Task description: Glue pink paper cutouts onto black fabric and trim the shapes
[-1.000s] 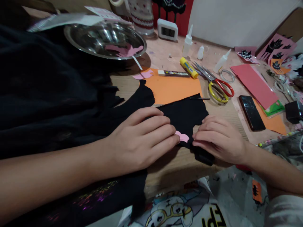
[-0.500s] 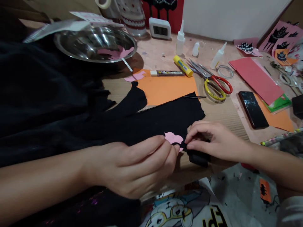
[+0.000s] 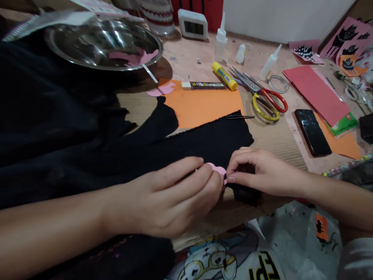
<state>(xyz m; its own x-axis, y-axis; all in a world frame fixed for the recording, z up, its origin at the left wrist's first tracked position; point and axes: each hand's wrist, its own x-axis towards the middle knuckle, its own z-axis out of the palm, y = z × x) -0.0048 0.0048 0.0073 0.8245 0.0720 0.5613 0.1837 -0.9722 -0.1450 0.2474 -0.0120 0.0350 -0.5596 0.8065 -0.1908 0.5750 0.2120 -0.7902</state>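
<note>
Pink paper cutout (image 3: 218,169) pinched between both hands.

Your left hand (image 3: 169,198) and right hand (image 3: 259,173) meet at the table's near edge, with the cutout (image 3: 217,169) between them on the near edge of the cloth (image 3: 204,142). Behind the cloth lies a sheet (image 3: 204,107), with tweezers (image 3: 240,116) at its near right corner, a glue stick (image 3: 224,76) at its far edge, scissors (image 3: 262,97) to its right, and the phone (image 3: 311,132) further right. The bowl (image 3: 72,58) sits far left, and the clock (image 3: 192,25) stands behind the sheet.
</note>
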